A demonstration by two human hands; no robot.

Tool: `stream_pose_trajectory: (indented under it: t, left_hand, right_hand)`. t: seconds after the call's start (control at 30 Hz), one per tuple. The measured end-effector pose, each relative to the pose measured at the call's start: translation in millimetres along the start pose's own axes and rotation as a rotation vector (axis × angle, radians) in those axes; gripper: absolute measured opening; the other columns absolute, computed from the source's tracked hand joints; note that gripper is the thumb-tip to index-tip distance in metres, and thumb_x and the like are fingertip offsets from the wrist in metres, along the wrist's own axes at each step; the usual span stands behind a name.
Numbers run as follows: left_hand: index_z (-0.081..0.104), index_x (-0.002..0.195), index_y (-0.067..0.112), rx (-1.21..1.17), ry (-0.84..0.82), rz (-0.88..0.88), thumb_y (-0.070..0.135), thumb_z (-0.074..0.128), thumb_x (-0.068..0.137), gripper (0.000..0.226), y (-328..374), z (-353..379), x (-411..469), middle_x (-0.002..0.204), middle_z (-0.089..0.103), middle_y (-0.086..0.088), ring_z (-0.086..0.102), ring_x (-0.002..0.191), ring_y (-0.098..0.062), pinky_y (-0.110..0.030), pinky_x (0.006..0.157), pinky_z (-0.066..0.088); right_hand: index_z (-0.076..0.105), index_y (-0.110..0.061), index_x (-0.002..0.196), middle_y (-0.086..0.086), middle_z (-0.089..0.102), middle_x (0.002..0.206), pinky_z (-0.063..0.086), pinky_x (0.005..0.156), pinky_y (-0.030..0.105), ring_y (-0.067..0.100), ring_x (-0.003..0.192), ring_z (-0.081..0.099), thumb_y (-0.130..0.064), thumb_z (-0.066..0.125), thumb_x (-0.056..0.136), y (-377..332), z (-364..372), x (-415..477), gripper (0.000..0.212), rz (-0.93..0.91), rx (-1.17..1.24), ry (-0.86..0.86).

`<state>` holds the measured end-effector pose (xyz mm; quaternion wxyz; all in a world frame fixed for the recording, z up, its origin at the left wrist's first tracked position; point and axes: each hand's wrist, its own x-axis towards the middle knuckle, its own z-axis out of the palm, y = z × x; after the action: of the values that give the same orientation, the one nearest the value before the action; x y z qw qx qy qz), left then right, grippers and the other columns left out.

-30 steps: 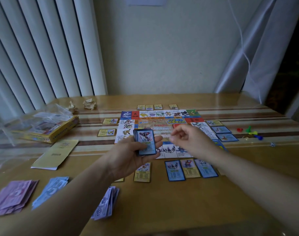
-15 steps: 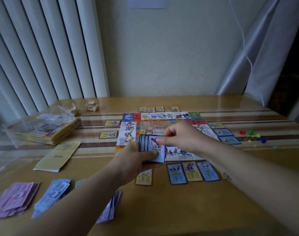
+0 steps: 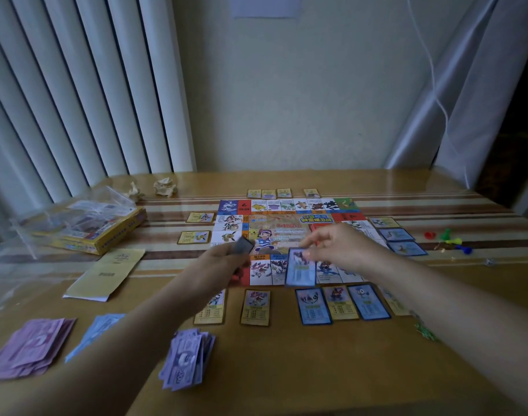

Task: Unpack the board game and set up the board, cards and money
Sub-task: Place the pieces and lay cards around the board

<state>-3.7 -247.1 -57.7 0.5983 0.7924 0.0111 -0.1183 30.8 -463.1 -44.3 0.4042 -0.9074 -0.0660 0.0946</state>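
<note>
Striped wooden table (image 3: 286,370) fills my view, set against a pale wall with vertical blinds (image 3: 76,100) at left.

1. Game board (image 3: 286,232): lies flat at the table's middle, unfolded.
2. Right hand (image 3: 340,250): I read the grip as a pinch. Thumb and fingertips hold the top edge of one blue card (image 3: 300,271). The card hangs face toward me over the board's near edge and is blurred. The forearm reaches in from lower right, wrist above the board.
3. Left hand (image 3: 217,265): fingers are curled round a small card stack (image 3: 244,245), which is tilted, its dark end pointing away. The hand is over the board's near-left corner, forearm entering from lower left.
4. Laid-out cards: three in a row (image 3: 340,306) just beside the board's near edge, below the right hand; two yellow cards (image 3: 255,307) to their left; further cards line the other three sides.
5. Money: a purple pile (image 3: 187,358) near me, a light-blue pile (image 3: 94,331) and a mauve pile (image 3: 31,346) at far left.
6. Yellow game box (image 3: 88,229) under clear wrap stands left of the board, with a folded leaflet (image 3: 106,274) beside it.
7. Coloured pawns (image 3: 448,240) lie at right, well apart from the board.
</note>
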Motion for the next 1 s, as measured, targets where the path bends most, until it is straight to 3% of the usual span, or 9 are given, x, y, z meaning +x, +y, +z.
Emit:
stream_pose_trajectory:
  t: [0.07,0.13,0.27,0.37,0.43,0.67,0.83,1.0]
  left_hand:
    - [0.054,0.117,0.015,0.371,-0.086,0.033,0.027,0.039,0.101,0.025,-0.7,2.4,-6.0,0.103,0.061,-0.012,0.055,0.084,-0.018,-0.035,0.083,0.051]
    - [0.050,0.125,0.024,0.693,-0.164,0.115,0.027,0.036,0.102,0.027,-2.1,10.3,-12.1,0.114,0.058,-0.002,0.057,0.086,-0.012,-0.023,0.073,0.048]
    - [0.045,0.136,0.028,1.162,-0.233,0.337,0.024,0.036,0.101,0.036,-20.5,21.0,-18.7,0.138,0.043,0.007,0.040,0.127,-0.013,-0.032,0.106,0.033]
    - [0.026,0.147,0.031,1.233,-0.388,0.274,0.022,0.034,0.102,0.047,-30.5,20.6,-21.2,0.157,0.018,0.011,0.020,0.143,-0.012,-0.040,0.118,0.016]
    - [0.016,0.151,0.028,1.258,-0.447,0.209,0.019,0.032,0.102,0.053,-29.4,20.4,-24.4,0.159,0.008,0.010,0.016,0.145,-0.013,-0.043,0.119,0.014]
    - [0.014,0.152,0.023,1.293,-0.454,0.136,0.018,0.032,0.102,0.053,-20.9,22.5,-31.0,0.158,0.012,0.006,0.024,0.142,-0.019,-0.044,0.116,0.022]
    - [0.011,0.152,0.024,1.311,-0.428,0.111,0.019,0.031,0.103,0.053,-20.8,21.2,-31.6,0.160,0.007,0.006,0.018,0.144,-0.020,-0.043,0.117,0.017]
    - [0.012,0.152,0.023,1.303,-0.422,0.110,0.020,0.031,0.103,0.053,-22.0,20.7,-30.6,0.159,0.008,0.006,0.019,0.144,-0.019,-0.042,0.117,0.018]
  right_hand:
    - [0.068,-0.022,0.093,-0.004,0.066,0.109,0.045,0.093,0.034,0.017,0.105,0.061,-0.023,0.071,0.084,2.9,11.5,-4.6,0.010,0.012,-0.085,-0.088]
    - [0.068,-0.019,0.095,-0.006,0.066,0.092,0.050,0.089,0.035,0.016,0.096,0.064,-0.023,0.072,0.083,3.0,22.0,-7.6,0.013,0.015,-0.112,-0.126]
    - [0.067,-0.017,0.092,-0.010,0.061,0.080,0.051,0.073,0.024,0.008,0.079,0.063,-0.022,0.072,0.083,5.1,36.4,-7.4,0.012,-0.014,-0.141,-0.131]
    - [0.063,-0.020,0.084,0.001,0.067,0.082,0.053,0.075,0.031,0.017,0.082,0.066,-0.023,0.074,0.081,9.3,44.2,-7.1,0.012,-0.030,-0.129,-0.091]
    - [0.061,-0.021,0.080,0.005,0.068,0.083,0.054,0.077,0.035,0.020,0.083,0.066,-0.024,0.075,0.080,12.4,49.4,-6.2,0.014,-0.045,-0.122,-0.051]
    - [0.056,-0.030,0.077,-0.010,0.058,0.071,0.044,0.064,0.026,0.007,0.069,0.056,-0.034,0.073,0.081,19.2,63.4,-3.0,0.018,-0.085,-0.234,0.070]
    - [0.052,-0.034,0.073,-0.010,0.060,0.075,0.044,0.089,0.041,0.010,0.076,0.058,-0.043,0.071,0.080,19.5,67.3,-3.5,0.023,-0.093,-0.315,0.115]
    - [0.051,-0.033,0.072,-0.010,0.060,0.074,0.043,0.094,0.046,0.010,0.077,0.059,-0.045,0.071,0.079,20.3,70.2,-2.4,0.024,-0.082,-0.317,0.136]
